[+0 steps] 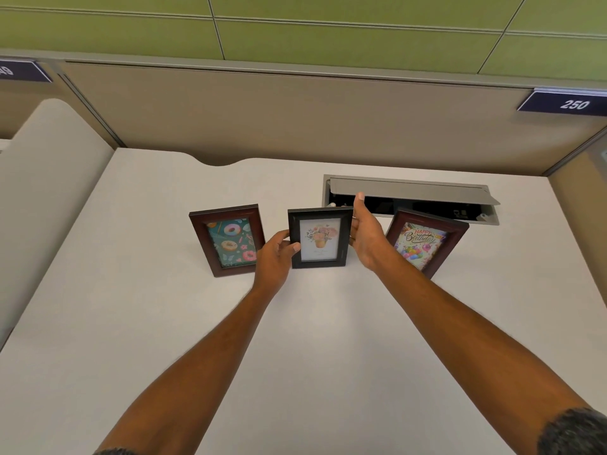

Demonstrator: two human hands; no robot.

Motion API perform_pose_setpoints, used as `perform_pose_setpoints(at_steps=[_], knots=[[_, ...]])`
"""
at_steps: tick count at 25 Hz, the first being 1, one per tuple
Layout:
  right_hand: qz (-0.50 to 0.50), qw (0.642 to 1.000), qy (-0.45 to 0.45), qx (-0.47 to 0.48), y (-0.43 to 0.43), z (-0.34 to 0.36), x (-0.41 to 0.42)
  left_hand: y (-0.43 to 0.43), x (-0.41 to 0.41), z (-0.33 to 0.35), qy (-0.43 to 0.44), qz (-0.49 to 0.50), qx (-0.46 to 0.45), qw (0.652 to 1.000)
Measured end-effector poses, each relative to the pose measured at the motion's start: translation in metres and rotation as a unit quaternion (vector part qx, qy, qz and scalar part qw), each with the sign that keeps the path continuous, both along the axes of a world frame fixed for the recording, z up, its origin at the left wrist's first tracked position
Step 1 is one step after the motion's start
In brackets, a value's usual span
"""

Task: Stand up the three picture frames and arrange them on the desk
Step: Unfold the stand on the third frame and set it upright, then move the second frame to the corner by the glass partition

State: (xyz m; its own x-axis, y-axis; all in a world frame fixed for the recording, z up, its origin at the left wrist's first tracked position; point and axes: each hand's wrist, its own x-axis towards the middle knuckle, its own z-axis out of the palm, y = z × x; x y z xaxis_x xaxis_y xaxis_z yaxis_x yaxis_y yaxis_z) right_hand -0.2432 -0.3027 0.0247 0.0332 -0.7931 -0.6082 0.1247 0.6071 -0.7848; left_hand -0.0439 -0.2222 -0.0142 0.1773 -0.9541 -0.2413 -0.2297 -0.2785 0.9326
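Three picture frames stand upright in a row on the white desk (131, 323). On the left is a dark red frame with a donut picture (227, 239). In the middle is a black frame with a flower-pot picture (320, 238). On the right, a dark red frame with a "Happy Birthday" picture (427, 243) leans back, partly hidden by my right forearm. My left hand (275, 257) grips the black frame's left edge, thumb on the front. My right hand (364, 231) rests against its right edge, fingers behind it and out of sight.
An open grey cable box (410, 192) is set into the desk behind the middle and right frames, its lid raised. Beige partition walls close the desk at the back and right, with a "250" label (570, 103). A curved divider (49, 178) stands at the left.
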Motion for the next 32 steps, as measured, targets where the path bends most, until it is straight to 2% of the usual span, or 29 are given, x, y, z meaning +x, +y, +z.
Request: perform_pose_setpoints(at_steps=[2, 6, 9, 14, 18, 21, 26, 30, 32], knots=[[-0.002, 0.998, 0.055, 0.001, 0.011, 0.005, 0.002, 0.012, -0.002, 0.002, 0.008, 0.034, 0.013, 0.999], [0.015, 0.986, 0.151, -0.069, 0.056, 0.008, 0.003, 0.058, -0.02, -0.007, -0.063, 0.127, -0.013, 0.99], [0.024, 0.978, 0.191, -0.077, 0.081, 0.004, -0.002, 0.087, -0.036, -0.014, -0.08, 0.155, 0.009, 0.985], [0.012, 0.977, 0.184, -0.105, 0.111, 0.008, -0.02, 0.102, -0.051, -0.01, 0.007, 0.105, 0.048, 0.993], [-0.037, 0.975, 0.195, -0.096, 0.123, 0.011, -0.041, 0.094, -0.066, 0.005, 0.048, 0.003, 0.098, 0.994], [-0.086, 0.976, 0.174, -0.101, 0.132, 0.011, -0.071, 0.088, -0.086, 0.016, 0.046, -0.042, 0.097, 0.993], [-0.134, 0.969, 0.19, -0.088, 0.129, 0.017, -0.137, 0.072, -0.124, 0.038, 0.069, -0.077, 0.083, 0.991], [-0.127, 0.963, 0.227, -0.075, 0.11, 0.019, -0.174, 0.053, -0.158, 0.05, 0.067, -0.07, 0.072, 0.993], [-0.106, 0.969, 0.217, -0.059, 0.094, 0.015, -0.185, 0.044, -0.172, 0.053, 0.061, -0.07, 0.072, 0.993]])
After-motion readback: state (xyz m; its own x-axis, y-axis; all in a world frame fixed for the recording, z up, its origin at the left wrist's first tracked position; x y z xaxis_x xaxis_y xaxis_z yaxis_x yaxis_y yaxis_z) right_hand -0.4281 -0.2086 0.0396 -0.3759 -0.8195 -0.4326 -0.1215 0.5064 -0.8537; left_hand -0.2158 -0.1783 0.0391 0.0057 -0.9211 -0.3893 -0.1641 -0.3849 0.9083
